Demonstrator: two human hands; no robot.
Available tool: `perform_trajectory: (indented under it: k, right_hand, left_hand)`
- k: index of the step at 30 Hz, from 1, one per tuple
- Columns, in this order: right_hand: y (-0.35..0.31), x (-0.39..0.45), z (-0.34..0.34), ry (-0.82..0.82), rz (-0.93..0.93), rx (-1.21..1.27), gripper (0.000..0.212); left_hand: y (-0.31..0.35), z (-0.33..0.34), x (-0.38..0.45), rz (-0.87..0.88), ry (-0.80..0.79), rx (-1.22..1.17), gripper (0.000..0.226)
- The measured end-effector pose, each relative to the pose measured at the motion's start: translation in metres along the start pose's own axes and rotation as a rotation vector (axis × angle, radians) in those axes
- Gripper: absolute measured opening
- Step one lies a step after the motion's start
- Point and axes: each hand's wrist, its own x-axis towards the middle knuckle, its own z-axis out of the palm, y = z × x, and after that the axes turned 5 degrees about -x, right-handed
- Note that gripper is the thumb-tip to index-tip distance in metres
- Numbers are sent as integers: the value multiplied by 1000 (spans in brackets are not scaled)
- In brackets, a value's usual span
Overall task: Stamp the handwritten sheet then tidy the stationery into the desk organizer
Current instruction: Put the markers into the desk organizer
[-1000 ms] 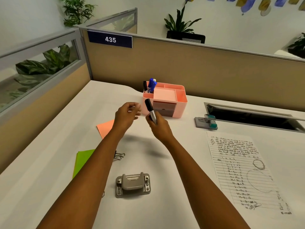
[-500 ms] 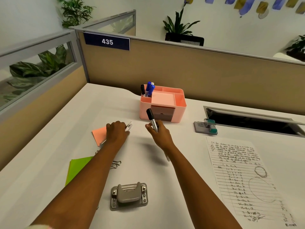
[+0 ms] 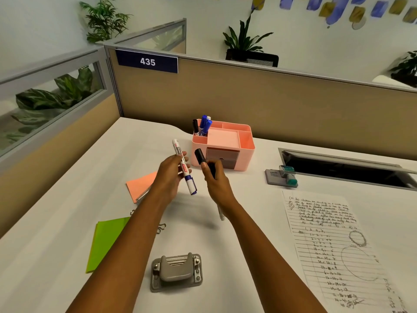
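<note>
Since half a second ago, a white marker [image 3: 184,167] has been lifted from the desk [image 3: 67,199] by the left hand [image 3: 170,175], whose fingers are curled round its middle. A black-capped marker [image 3: 204,162] is grasped by the right hand [image 3: 216,180], cap pointing to 11 o'clock. Both are held just before the pink desk organizer [image 3: 225,146], which stands at 12 o'clock. The handwritten sheet [image 3: 338,245] lies at 4 o'clock, the stamp [image 3: 286,175] at 2 o'clock. It is judged that the tidying step is in hand. Next, both markers should be lowered upright into the rear-left compartment, beside the blue markers [image 3: 205,126] already standing there.
</note>
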Motion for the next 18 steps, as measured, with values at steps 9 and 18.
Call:
perform_trajectory:
  k: [9, 18]
  right_hand:
    - [-16, -5, 7, 65, -80, -39, 28]
    - [-42, 7, -25, 131, 5, 269, 33]
  left_hand:
    - [-13, 17, -6, -20, -131, -9, 35]
    - [-10, 14, 0, 10, -152, 185, 38]
